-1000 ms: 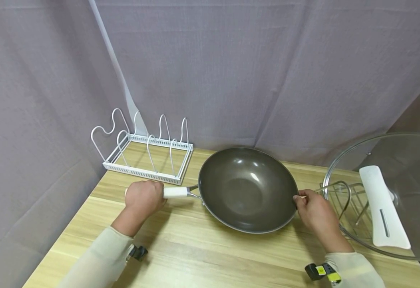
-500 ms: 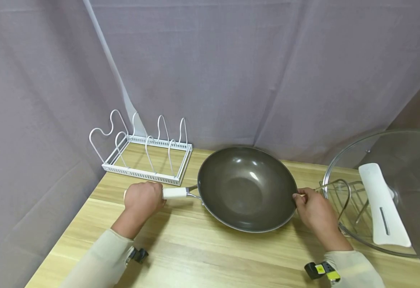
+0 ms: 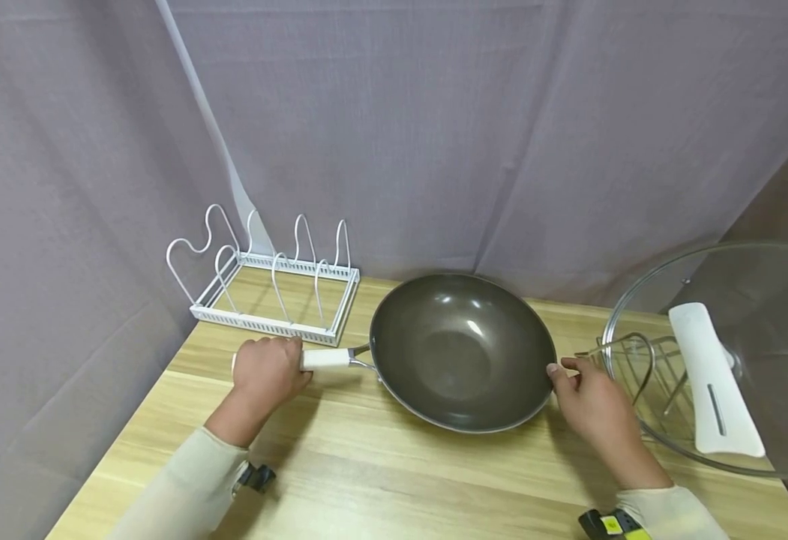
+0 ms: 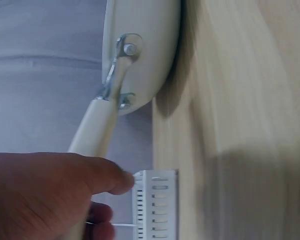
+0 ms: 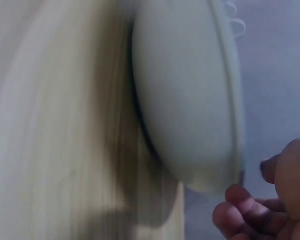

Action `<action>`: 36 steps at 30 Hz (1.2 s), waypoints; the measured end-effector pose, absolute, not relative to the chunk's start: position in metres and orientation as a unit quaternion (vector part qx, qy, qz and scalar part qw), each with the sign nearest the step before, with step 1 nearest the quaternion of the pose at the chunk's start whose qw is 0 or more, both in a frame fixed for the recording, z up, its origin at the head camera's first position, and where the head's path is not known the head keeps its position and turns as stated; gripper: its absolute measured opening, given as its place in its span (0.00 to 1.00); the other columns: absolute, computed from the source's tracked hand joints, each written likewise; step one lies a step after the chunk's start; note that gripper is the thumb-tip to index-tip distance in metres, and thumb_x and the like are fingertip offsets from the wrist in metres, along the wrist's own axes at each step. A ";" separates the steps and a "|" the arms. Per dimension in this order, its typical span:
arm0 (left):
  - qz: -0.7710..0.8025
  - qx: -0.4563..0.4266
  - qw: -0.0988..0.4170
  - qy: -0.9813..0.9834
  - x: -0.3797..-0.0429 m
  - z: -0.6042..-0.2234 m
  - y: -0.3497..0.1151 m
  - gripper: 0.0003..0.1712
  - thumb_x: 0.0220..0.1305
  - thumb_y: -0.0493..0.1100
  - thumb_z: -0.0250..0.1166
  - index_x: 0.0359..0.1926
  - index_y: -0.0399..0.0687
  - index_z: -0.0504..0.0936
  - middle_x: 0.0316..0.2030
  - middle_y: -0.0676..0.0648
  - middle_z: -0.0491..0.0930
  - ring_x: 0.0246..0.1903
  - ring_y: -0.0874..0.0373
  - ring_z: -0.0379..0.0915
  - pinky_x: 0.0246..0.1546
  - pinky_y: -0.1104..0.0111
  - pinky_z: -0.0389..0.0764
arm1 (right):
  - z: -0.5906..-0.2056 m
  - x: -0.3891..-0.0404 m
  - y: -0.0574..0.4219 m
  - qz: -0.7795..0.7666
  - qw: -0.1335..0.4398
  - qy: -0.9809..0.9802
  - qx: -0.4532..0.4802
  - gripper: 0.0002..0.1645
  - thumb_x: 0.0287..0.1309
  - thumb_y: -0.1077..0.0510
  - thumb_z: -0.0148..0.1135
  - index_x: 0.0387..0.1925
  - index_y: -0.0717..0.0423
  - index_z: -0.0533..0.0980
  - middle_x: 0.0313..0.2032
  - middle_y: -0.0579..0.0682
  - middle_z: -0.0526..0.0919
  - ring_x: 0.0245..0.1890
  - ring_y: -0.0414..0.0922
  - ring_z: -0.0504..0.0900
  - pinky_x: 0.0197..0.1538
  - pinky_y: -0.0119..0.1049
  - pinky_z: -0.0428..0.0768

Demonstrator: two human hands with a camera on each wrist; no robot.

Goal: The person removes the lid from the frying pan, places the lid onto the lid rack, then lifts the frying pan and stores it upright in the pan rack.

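Note:
A wok (image 3: 461,360), dark brown inside and cream outside, sits on the table towards the back. My left hand (image 3: 268,375) grips its white handle (image 3: 326,360), which points left; the left wrist view shows the thumb and curled fingers around the handle (image 4: 92,127). At the wok's right edge is my right hand (image 3: 596,401), fingertips right at the rim. In the right wrist view a gap shows between the thumb (image 5: 268,169) and the rim, and the fingers (image 5: 242,205) lie loosely bent just below the wok's edge.
A white wire rack (image 3: 265,322) with upright loops stands at the back left, close to the wok handle. On the right, a glass lid (image 3: 643,315) with a white handle (image 3: 714,379) leans in a metal wire stand (image 3: 650,367). A grey curtain (image 3: 394,150) hangs behind the table (image 3: 394,487).
The right hand has loosened slightly at the wok's rim, and its forearm has shifted a little right. The left hand's hold on the handle stays the same.

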State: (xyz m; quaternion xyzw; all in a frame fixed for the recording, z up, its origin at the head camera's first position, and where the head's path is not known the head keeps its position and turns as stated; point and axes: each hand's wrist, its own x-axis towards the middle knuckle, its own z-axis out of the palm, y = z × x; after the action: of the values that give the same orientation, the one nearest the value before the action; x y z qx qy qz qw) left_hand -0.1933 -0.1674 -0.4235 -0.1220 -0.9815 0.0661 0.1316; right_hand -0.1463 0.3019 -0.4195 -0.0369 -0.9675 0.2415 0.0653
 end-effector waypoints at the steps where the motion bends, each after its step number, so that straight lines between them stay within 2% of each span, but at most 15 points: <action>1: 0.064 -0.128 0.132 -0.981 -0.193 -0.422 -0.168 0.28 0.49 0.61 0.76 0.22 0.47 0.72 0.14 0.51 0.69 0.15 0.51 0.69 0.18 0.57 0.71 | -0.418 -0.143 0.301 0.239 0.061 -0.969 -0.034 0.38 0.76 0.39 0.48 0.63 0.70 0.72 0.39 0.62 0.87 0.34 0.56 0.85 0.27 0.47 0.78; 5: 0.032 -0.155 0.101 -0.982 -0.193 -0.414 -0.173 0.29 0.50 0.65 0.75 0.29 0.48 0.73 0.17 0.52 0.71 0.20 0.49 0.73 0.24 0.55 0.73 | -0.412 -0.129 0.295 0.226 0.023 -0.973 -0.029 0.45 0.74 0.34 0.50 0.65 0.74 0.68 0.39 0.60 0.87 0.35 0.58 0.86 0.30 0.52 0.80; 8: -0.002 -0.166 0.055 -0.985 -0.194 -0.404 -0.179 0.28 0.54 0.68 0.72 0.30 0.52 0.72 0.17 0.53 0.70 0.20 0.51 0.72 0.26 0.53 0.74 | -0.413 -0.123 0.290 0.219 -0.002 -0.975 -0.037 0.52 0.71 0.28 0.49 0.67 0.72 0.66 0.40 0.56 0.88 0.36 0.57 0.86 0.28 0.50 0.79; 13: -0.033 -0.169 -0.011 -0.985 -0.196 -0.394 -0.186 0.26 0.63 0.69 0.65 0.31 0.54 0.72 0.20 0.54 0.72 0.21 0.55 0.70 0.24 0.54 0.74 | -0.420 -0.119 0.284 0.211 0.011 -0.977 -0.042 0.55 0.66 0.25 0.54 0.66 0.72 0.67 0.37 0.51 0.88 0.36 0.56 0.87 0.25 0.46 0.77; 16: -0.036 -0.172 -0.027 -0.984 -0.195 -0.394 -0.188 0.25 0.67 0.69 0.62 0.32 0.55 0.74 0.22 0.54 0.74 0.22 0.56 0.71 0.24 0.55 0.73 | -0.421 -0.117 0.281 0.212 0.012 -0.976 -0.044 0.57 0.65 0.24 0.54 0.67 0.73 0.66 0.37 0.49 0.88 0.36 0.55 0.87 0.25 0.46 0.77; 21: -0.032 -0.169 -0.038 -0.984 -0.193 -0.398 -0.189 0.24 0.69 0.69 0.59 0.34 0.55 0.74 0.23 0.53 0.76 0.23 0.56 0.72 0.23 0.55 0.72 | -0.418 -0.111 0.271 0.230 -0.009 -0.972 -0.048 0.63 0.63 0.23 0.56 0.69 0.77 0.60 0.35 0.46 0.87 0.32 0.47 0.84 0.25 0.44 0.76; 24: -0.028 -0.165 -0.039 -0.985 -0.193 -0.399 -0.188 0.24 0.69 0.69 0.59 0.35 0.55 0.75 0.25 0.52 0.78 0.24 0.56 0.74 0.24 0.55 0.73 | -0.417 -0.110 0.265 0.238 -0.014 -0.970 -0.046 0.63 0.64 0.26 0.59 0.69 0.80 0.58 0.33 0.44 0.86 0.28 0.45 0.81 0.25 0.44 0.76; 27: -0.028 -0.163 -0.042 -0.985 -0.192 -0.398 -0.188 0.25 0.69 0.70 0.58 0.36 0.55 0.75 0.26 0.52 0.78 0.25 0.56 0.74 0.24 0.55 0.73 | -0.417 -0.111 0.263 0.232 -0.004 -0.972 -0.037 0.60 0.65 0.30 0.61 0.67 0.82 0.59 0.31 0.42 0.85 0.29 0.45 0.80 0.30 0.47 0.78; 31: -0.029 -0.159 -0.045 -0.986 -0.190 -0.398 -0.187 0.25 0.69 0.71 0.57 0.35 0.56 0.73 0.24 0.52 0.77 0.24 0.56 0.73 0.23 0.55 0.72 | -0.418 -0.114 0.264 0.233 -0.002 -0.972 -0.020 0.55 0.68 0.37 0.62 0.66 0.85 0.58 0.27 0.41 0.83 0.26 0.44 0.78 0.30 0.49 0.78; 36: -0.018 -0.155 -0.041 -0.987 -0.187 -0.401 -0.185 0.26 0.69 0.72 0.56 0.35 0.56 0.73 0.24 0.51 0.77 0.23 0.54 0.73 0.22 0.55 0.73 | -0.419 -0.119 0.268 0.230 -0.002 -0.973 -0.008 0.53 0.70 0.39 0.61 0.66 0.86 0.58 0.29 0.44 0.85 0.27 0.43 0.79 0.34 0.51 0.80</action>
State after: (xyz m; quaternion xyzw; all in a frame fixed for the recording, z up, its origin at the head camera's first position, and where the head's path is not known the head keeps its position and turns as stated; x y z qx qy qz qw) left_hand -0.1867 -0.1850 -0.4011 -0.1554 -0.9868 -0.0179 -0.0412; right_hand -0.1194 0.2676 -0.4189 -0.0082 -0.9731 0.2302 -0.0019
